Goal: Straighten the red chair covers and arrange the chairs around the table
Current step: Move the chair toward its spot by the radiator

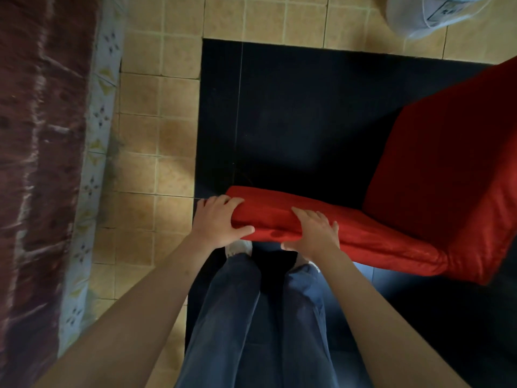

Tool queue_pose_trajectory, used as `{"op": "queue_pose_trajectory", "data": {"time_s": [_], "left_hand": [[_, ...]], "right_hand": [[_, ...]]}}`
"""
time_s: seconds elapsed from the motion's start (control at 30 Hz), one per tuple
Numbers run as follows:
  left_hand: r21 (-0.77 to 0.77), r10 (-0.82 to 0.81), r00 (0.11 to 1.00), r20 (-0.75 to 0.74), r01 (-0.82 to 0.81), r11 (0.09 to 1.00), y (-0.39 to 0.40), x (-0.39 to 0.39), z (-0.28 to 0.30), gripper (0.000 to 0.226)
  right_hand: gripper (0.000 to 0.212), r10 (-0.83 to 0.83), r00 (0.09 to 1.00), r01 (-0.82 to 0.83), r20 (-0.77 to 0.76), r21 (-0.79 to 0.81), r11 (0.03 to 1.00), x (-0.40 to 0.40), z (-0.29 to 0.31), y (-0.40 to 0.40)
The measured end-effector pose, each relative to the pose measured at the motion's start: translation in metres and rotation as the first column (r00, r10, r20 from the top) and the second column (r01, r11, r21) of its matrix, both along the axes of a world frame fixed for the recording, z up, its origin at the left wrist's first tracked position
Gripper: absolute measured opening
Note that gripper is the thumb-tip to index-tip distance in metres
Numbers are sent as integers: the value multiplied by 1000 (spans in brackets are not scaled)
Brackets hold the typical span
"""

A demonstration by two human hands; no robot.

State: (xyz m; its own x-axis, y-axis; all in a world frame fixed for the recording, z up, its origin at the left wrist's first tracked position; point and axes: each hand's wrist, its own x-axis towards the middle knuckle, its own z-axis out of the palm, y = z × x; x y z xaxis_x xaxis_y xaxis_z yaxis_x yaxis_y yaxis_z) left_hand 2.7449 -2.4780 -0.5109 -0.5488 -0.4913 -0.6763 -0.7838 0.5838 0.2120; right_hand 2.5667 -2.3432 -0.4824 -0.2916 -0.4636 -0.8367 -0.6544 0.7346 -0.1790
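On dark floor tiles (293, 113), both hands (268, 228) grip the red chair cover's (349, 228) top edge.

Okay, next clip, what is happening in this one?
A person stands over a chair in a red cover, looking straight down. Both hands are on the top edge of the chair's back: the left hand grips its corner, thumb on the near side and fingers over the top, and the right hand holds the same edge further along. The seat reaches away to the right over a dark floor. No table is visible.
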Motion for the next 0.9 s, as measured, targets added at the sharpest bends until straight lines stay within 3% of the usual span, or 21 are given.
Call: {"op": "queue_pose_trajectory", "data": {"time_s": [0.23,0.53,0.77,0.9], "left_hand": [[21,-17,1000,9,17,1000,-12,6,-19,89],[18,20,999,-43,-19,1000,-11,8,-21,84],[-32,-66,995,-75,64,997,-7,11,-19,82],[-26,-87,995,-50,86,996,-9,8,-18,82]], "right_hand": [[97,109,993,-107,-46,50,993,8,-22,-17],[94,143,985,-142,-94,14,990,2,-35,-11],[86,216,967,-214,-134,30,976,3,-31,-7],[75,109,992,-109,-70,12,994,-4,-31,-13]]}}
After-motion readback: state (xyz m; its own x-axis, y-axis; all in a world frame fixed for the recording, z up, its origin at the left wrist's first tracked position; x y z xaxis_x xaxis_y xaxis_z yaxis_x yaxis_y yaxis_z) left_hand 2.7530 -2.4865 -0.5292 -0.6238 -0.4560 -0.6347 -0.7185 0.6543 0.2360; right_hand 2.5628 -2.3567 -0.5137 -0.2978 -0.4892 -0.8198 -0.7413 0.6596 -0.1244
